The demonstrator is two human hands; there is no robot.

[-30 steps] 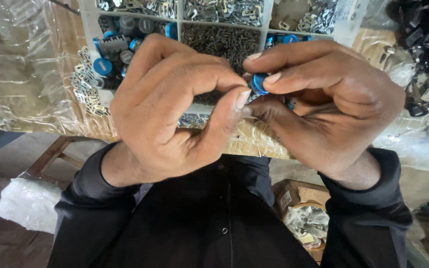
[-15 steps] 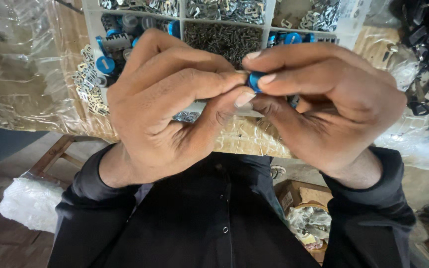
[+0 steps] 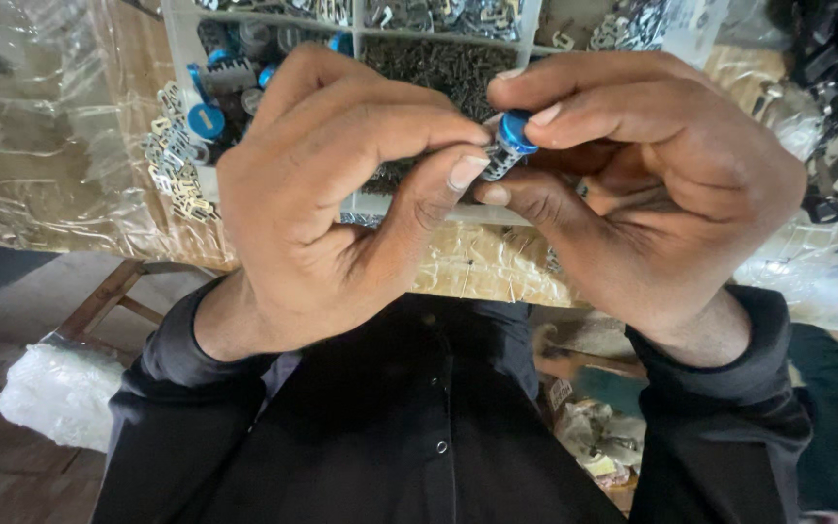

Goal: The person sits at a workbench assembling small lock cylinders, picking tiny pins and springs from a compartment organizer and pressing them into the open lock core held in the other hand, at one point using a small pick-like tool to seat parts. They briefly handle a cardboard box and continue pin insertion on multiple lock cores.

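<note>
While the left hand [image 3: 341, 194] and right hand [image 3: 652, 184] pinch one small blue-capped part [image 3: 509, 144], both fingers closed, they hover just before the compartment tray [image 3: 370, 204].

- The small cap [image 3: 514, 131] looks like glossy blue plastic on a ribbed metal base.
- The parts tray [image 3: 370, 202] is pale, smooth plastic (metal bits gleam dully inside).
- Crinkled clear plastic sheet [image 3: 41, 146] shines.
- The sleeves [image 3: 177, 388] are matt dark cloth.
</note>
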